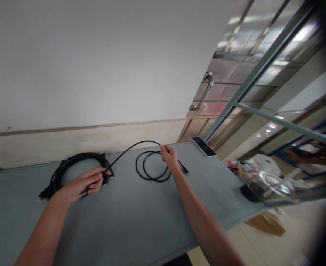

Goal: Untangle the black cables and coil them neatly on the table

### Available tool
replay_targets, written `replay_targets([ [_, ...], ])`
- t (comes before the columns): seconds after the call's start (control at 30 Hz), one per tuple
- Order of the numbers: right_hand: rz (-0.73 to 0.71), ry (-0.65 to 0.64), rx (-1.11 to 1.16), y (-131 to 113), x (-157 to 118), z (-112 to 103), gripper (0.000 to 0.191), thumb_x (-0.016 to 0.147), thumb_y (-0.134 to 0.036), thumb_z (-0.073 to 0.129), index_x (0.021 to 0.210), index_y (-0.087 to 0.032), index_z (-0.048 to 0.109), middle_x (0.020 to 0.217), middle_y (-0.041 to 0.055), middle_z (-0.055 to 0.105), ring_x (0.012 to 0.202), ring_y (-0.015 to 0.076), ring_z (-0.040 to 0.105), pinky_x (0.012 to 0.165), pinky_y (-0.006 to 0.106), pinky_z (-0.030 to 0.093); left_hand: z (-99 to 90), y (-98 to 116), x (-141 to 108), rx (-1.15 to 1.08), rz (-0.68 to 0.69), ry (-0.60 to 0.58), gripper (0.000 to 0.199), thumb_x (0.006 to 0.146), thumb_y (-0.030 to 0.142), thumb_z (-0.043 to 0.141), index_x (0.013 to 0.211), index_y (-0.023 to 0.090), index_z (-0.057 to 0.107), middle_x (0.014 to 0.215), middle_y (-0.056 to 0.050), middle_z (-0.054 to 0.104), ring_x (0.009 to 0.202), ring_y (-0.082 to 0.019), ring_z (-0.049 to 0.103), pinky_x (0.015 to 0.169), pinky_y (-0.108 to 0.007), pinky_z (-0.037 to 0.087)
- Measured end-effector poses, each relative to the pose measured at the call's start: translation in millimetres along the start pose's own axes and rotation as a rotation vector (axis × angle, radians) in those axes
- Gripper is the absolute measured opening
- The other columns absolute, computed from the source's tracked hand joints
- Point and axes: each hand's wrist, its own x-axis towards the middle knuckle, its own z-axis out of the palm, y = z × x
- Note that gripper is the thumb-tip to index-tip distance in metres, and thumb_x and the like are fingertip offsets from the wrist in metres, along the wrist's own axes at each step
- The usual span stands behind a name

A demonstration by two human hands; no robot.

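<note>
A black cable (135,144) arches between my two hands above the grey table (118,221). My left hand (84,183) is closed on it, with the thumb and fingers pinching the cable. On the other side, my right hand (169,157) pinches the same cable between thumb and fingertips. Beneath and beside the right hand, loose loops of black cable (152,180) lie on the table, and a cable plug (185,170) rests just right of them. Behind the left hand lies a thick coil of black cables (59,173), partly covered by that hand.
A phone (204,146) lies at the table's back right corner. A clear container with a dark base (251,192) stands at the right edge. Plastic bags (265,165) are beyond it. A white wall (96,66) rises behind the table, beside a metal door with a handle (203,92).
</note>
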Motion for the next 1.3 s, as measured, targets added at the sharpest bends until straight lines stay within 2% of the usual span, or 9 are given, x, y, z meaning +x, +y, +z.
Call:
replay_targets([
  [0.1, 0.126, -0.123, 0.275, -4.6, -7.5, 11.1, 0.046, 0.08, -0.064, 0.056, 0.068, -0.022, 0.043, 0.048, -0.0105, 0.023, 0.038, 0.0055, 0.017, 0.035, 0.02, 0.018, 23.2, -1.5, 9.5, -0.049, 0.011, -0.024, 0.036, 0.088, 0.034, 0.062, 0.12, 0.017, 0.057, 0.07, 0.002, 0.048, 0.06, -0.011, 0.047, 0.057, -0.024, 0.04],
  [0.2, 0.171, -0.259, 0.372, -10.5, -11.9, 14.0, 0.045, 0.078, -0.061, 0.063, 0.069, -0.022, 0.044, 0.049, -0.0115, 0.021, 0.038, 0.0044, 0.014, 0.034, 0.019, 0.015, 35.6, -2.5, 14.2, -0.094, 0.047, -0.001, 0.036, 0.087, 0.032, 0.063, 0.12, 0.019, 0.056, 0.072, 0.002, 0.049, 0.064, -0.012, 0.052, 0.063, -0.028, 0.046],
  [0.27, 0.193, -0.354, 0.38, -14.4, -14.9, 14.5, 0.044, 0.078, -0.059, 0.065, 0.069, -0.022, 0.044, 0.048, -0.0118, 0.021, 0.037, 0.004, 0.015, 0.034, 0.018, 0.015, 38.8, -2.7, 17.0, -0.144, 0.07, 0.014, 0.033, 0.088, 0.033, 0.063, 0.117, 0.019, 0.056, 0.066, 0.005, 0.042, 0.054, -0.008, 0.045, 0.055, -0.024, 0.042],
  [0.43, 0.21, -0.6, 0.305, -22.4, -31.4, 27.2, 0.041, 0.08, -0.056, 0.065, 0.069, -0.019, 0.05, 0.045, -0.0116, 0.024, 0.037, 0.004, 0.018, 0.035, 0.018, 0.018, 44.5, -2.0, 22.9, -0.215, 0.107, 0.035, 0.032, 0.089, 0.042, 0.06, 0.111, 0.02, 0.056, 0.059, 0.011, 0.024, 0.041, -0.003, 0.017, 0.038, -0.014, 0.015],
  [0.57, 0.191, -0.795, 0.204, -28.2, -47.0, 40.1, 0.04, 0.082, -0.055, 0.063, 0.071, -0.017, 0.057, 0.043, -0.0101, 0.03, 0.037, 0.0048, 0.024, 0.037, 0.019, 0.023, 56.9, -7.8, 29.5, -0.113, 0.111, 0.101, 0.042, 0.087, 0.05, 0.059, 0.117, 0.021, 0.054, 0.058, 0.011, 0.027, 0.04, -0.003, 0.016, 0.037, -0.015, 0.012],
  [0.67, 0.182, -0.865, 0.178, -30.0, -49.1, 40.8, 0.038, 0.083, -0.053, 0.062, 0.075, -0.016, 0.061, 0.044, -0.0097, 0.032, 0.038, 0.0051, 0.026, 0.039, 0.02, 0.025, 64.6, -16.2, 36.8, 0.01, 0.105, 0.155, 0.046, 0.085, 0.052, 0.061, 0.115, 0.017, 0.056, 0.053, 0.012, 0.028, 0.039, -0.004, 0.018, 0.036, -0.016, 0.014],
  [0.87, 0.234, -0.779, 0.152, -21.2, -25.3, 21.2, 0.036, 0.075, -0.049, 0.071, 0.069, -0.016, 0.058, 0.046, -0.0101, 0.031, 0.041, 0.0045, 0.023, 0.04, 0.02, 0.02, 55.8, -12.1, 36.8, -0.008, 0.132, 0.268, 0.044, 0.081, 0.052, 0.066, 0.102, 0.015, 0.058, 0.046, 0.013, 0.027, 0.035, -0.003, 0.019, 0.035, -0.017, 0.015],
  [1.07, 0.231, -0.646, 0.16, -8.7, -5.8, -2.2, 0.043, 0.071, -0.051, 0.074, 0.061, -0.018, 0.049, 0.048, -0.0101, 0.029, 0.042, 0.0041, 0.023, 0.041, 0.02, 0.019, 32.4, 11.2, 18.2, -0.088, 0.154, 0.37, 0.047, 0.071, 0.05, 0.075, 0.096, 0.014, 0.059, 0.046, 0.014, 0.025, 0.034, -0.002, 0.018, 0.034, -0.015, 0.014],
  [1.3, 0.18, -0.407, 0.075, 2.7, 9.0, -21.3, 0.041, 0.067, -0.052, 0.076, 0.067, -0.017, 0.055, 0.048, -0.0092, 0.034, 0.042, 0.0054, 0.028, 0.041, 0.021, 0.021, 0.6, 18.5, 0.2, -0.057, 0.222, 0.483, 0.048, 0.072, 0.045, 0.077, 0.103, 0.013, 0.062, 0.047, 0.014, 0.024, 0.035, -0.002, 0.02, 0.034, -0.014, 0.016],
])
